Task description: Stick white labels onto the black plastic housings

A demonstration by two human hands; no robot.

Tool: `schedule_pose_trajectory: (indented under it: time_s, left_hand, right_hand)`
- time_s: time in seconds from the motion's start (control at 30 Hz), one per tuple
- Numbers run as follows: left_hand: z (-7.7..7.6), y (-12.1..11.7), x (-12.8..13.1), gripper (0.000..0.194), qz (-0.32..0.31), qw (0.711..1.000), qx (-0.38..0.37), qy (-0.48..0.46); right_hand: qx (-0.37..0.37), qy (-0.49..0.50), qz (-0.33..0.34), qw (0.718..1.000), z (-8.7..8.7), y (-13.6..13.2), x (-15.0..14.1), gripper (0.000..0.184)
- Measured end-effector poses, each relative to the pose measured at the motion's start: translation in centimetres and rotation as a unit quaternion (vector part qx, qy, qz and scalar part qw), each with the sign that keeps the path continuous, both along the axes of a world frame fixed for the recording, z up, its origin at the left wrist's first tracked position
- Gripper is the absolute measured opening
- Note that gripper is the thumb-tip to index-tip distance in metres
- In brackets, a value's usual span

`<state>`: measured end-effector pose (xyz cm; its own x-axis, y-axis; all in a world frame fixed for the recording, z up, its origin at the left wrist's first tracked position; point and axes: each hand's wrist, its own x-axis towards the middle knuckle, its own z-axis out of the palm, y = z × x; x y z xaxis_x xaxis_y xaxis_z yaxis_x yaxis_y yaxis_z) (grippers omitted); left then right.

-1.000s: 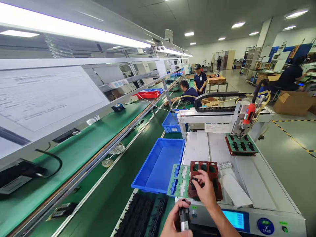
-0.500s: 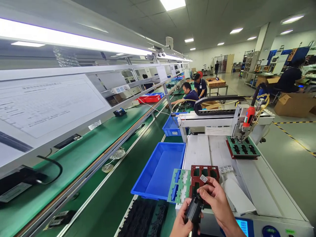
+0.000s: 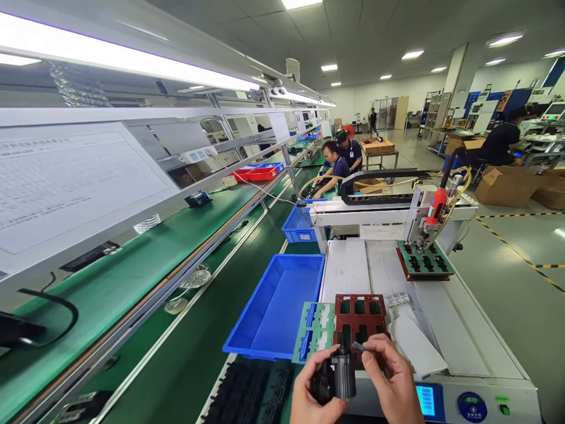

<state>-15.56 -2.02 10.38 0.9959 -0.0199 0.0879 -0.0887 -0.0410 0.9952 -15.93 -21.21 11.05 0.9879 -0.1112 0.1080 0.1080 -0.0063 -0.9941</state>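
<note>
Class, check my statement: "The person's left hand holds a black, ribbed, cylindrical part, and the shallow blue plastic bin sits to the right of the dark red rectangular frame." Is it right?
Not quite: the shallow blue plastic bin sits to the left of the dark red rectangular frame, as the current head view shows. The left hand does hold the black, ribbed, cylindrical part.

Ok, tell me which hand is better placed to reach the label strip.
Probably the right hand: it is nearer the label strip, though pinching a small flat piece. The left hand, farther off, holds a black part.
</note>
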Motion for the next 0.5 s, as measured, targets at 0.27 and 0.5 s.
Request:
schedule_pose_trajectory:
  time_s: [0.27, 0.5]
  left_hand:
    - [1.2, 0.6, 0.9, 0.058, -0.012, 0.988, 0.102, -0.114]
    - [1.4, 0.3, 1.1, 0.061, -0.047, 0.990, 0.063, -0.119]
  right_hand:
    - [0.117, 0.128, 0.109, 0.979, 1.2, 0.5, -0.9, 0.047]
    - [0.066, 0.141, 0.123, 0.980, 1.1, 0.5, -1.1, 0.049]
